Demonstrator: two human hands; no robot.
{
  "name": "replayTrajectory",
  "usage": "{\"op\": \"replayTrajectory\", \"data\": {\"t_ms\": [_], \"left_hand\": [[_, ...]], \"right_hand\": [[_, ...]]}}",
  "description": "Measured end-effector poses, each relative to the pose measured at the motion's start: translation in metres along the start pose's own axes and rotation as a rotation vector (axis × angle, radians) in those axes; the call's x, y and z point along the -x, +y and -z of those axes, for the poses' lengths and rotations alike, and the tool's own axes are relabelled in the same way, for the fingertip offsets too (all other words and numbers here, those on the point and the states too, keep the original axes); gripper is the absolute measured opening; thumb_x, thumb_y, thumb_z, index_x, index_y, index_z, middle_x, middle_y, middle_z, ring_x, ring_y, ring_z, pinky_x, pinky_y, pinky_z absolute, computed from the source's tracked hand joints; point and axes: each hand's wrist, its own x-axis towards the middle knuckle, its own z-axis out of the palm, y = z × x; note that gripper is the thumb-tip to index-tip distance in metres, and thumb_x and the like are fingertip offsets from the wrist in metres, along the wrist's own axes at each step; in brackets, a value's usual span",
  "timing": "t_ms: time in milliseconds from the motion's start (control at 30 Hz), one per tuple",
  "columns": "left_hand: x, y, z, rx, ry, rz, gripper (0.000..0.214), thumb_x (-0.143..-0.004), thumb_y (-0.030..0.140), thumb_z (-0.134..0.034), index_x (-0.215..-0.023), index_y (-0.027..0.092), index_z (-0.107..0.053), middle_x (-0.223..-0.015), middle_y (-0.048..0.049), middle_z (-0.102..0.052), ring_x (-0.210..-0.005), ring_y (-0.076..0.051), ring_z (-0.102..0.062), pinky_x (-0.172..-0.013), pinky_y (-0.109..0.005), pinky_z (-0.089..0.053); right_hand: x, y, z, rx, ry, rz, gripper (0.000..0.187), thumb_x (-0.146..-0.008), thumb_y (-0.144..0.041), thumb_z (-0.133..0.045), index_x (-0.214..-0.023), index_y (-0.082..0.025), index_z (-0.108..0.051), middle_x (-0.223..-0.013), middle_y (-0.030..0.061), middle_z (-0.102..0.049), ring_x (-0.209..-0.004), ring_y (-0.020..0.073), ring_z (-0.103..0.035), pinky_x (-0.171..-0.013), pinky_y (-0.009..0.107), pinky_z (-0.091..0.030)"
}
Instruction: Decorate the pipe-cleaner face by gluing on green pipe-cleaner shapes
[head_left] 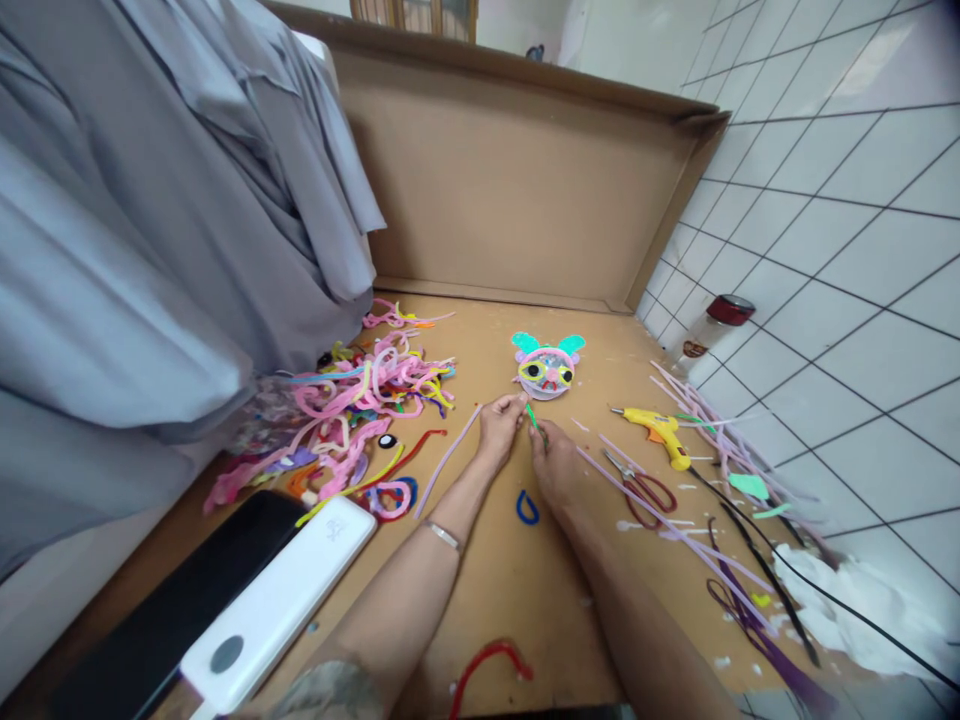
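A short green pipe cleaner [532, 412] runs between my two hands. My right hand [553, 464] is closed round its lower part. The fingers of my left hand [499, 428] are pinched at its upper end, and the fingertips hide that end. Just beyond my hands lies a small animal face [547, 372] with turquoise ears, yellow-rimmed black eyes and a pink rim. A blue pipe cleaner loop [527, 508] rests on the table below my hands. Beside my left forearm is a straight lilac pipe cleaner [448, 461].
Tangled pipe cleaners [375, 385] heap at left, behind a white power bank [281, 605] and a black slab [195, 590]. On the right are red-handled scissors [645, 492], a yellow glue gun [657, 433] with its cord, and a red-lidded jar [712, 335]. Cardboard [517, 180] stands behind.
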Motion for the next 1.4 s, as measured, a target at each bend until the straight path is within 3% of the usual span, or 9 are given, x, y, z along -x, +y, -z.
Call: {"op": "replayTrajectory", "data": {"t_ms": [267, 400, 500, 600, 800, 1000, 1100, 1400], "left_hand": [[-0.004, -0.006, 0.014, 0.06, 0.051, -0.026, 0.037, -0.067, 0.049, -0.07, -0.075, 0.013, -0.063, -0.06, 0.0036, -0.05, -0.051, -0.006, -0.037, -0.051, -0.021, -0.03], [0.006, -0.005, 0.017, -0.131, -0.016, -0.081, 0.034, -0.075, 0.047, -0.064, -0.079, 0.014, -0.062, -0.066, 0.0011, -0.055, -0.056, -0.008, -0.042, -0.056, -0.022, -0.035], [0.017, -0.001, 0.015, -0.338, -0.106, -0.108, 0.033, -0.082, 0.047, -0.056, -0.075, 0.015, -0.06, -0.064, 0.0016, -0.053, -0.059, -0.01, -0.045, -0.059, -0.024, -0.036], [0.022, 0.004, 0.013, -0.452, -0.102, -0.118, 0.033, -0.084, 0.045, -0.052, -0.068, 0.017, -0.056, -0.06, 0.0027, -0.048, -0.059, -0.012, -0.044, -0.059, -0.024, -0.035], [0.014, 0.003, 0.011, -0.4, -0.022, -0.138, 0.028, -0.077, 0.039, -0.058, -0.061, 0.018, -0.05, -0.056, 0.0039, -0.046, -0.057, -0.011, -0.043, -0.058, -0.023, -0.034], [0.008, 0.0, 0.014, -0.326, -0.142, -0.05, 0.033, -0.077, 0.045, -0.056, -0.06, 0.017, -0.054, -0.054, 0.0031, -0.048, -0.051, -0.009, -0.04, -0.052, -0.023, -0.031], [0.007, 0.0, 0.014, -0.317, -0.145, -0.02, 0.031, -0.077, 0.043, -0.055, -0.062, 0.016, -0.056, -0.054, 0.0025, -0.05, -0.05, -0.009, -0.042, -0.052, -0.022, -0.033], [0.01, 0.007, 0.012, -0.556, -0.108, -0.09, 0.027, -0.08, 0.028, -0.047, -0.057, 0.018, -0.054, -0.05, 0.0035, -0.047, -0.052, -0.011, -0.042, -0.055, -0.023, -0.032]], "right_hand": [[0.002, 0.002, -0.007, -0.037, 0.03, -0.077, 0.036, -0.091, -0.037, -0.036, -0.08, -0.019, -0.064, -0.068, 0.0029, -0.065, -0.059, 0.0157, -0.053, -0.057, 0.025, -0.034], [0.002, 0.006, -0.008, -0.024, 0.089, -0.058, 0.036, -0.091, -0.038, -0.036, -0.08, -0.019, -0.065, -0.072, 0.0045, -0.067, -0.064, 0.0169, -0.056, -0.059, 0.026, -0.036], [0.001, 0.008, -0.008, -0.005, 0.073, -0.025, 0.037, -0.091, -0.037, -0.035, -0.083, -0.019, -0.066, -0.076, 0.0055, -0.069, -0.066, 0.0175, -0.058, -0.061, 0.026, -0.038], [0.002, 0.006, -0.009, 0.04, 0.049, -0.026, 0.036, -0.091, -0.036, -0.036, -0.089, -0.019, -0.068, -0.078, 0.0066, -0.07, -0.065, 0.018, -0.059, -0.061, 0.026, -0.04], [0.001, 0.001, -0.006, 0.041, 0.037, -0.047, 0.031, -0.089, -0.036, -0.04, -0.09, -0.019, -0.066, -0.083, 0.0082, -0.071, -0.071, 0.0196, -0.061, -0.065, 0.028, -0.042], [-0.006, 0.004, -0.01, -0.04, 0.077, -0.033, 0.029, -0.087, -0.037, -0.041, -0.085, -0.019, -0.063, -0.084, 0.0088, -0.069, -0.077, 0.0203, -0.061, -0.072, 0.03, -0.044], [-0.011, 0.009, -0.013, -0.055, 0.064, -0.027, 0.028, -0.087, -0.036, -0.039, -0.083, -0.019, -0.061, -0.083, 0.008, -0.069, -0.076, 0.0197, -0.06, -0.072, 0.029, -0.043], [-0.011, 0.009, -0.014, 0.07, 0.032, -0.033, 0.031, -0.091, -0.032, -0.033, -0.088, -0.019, -0.06, -0.081, 0.0073, -0.067, -0.072, 0.0191, -0.058, -0.067, 0.028, -0.039]]}}
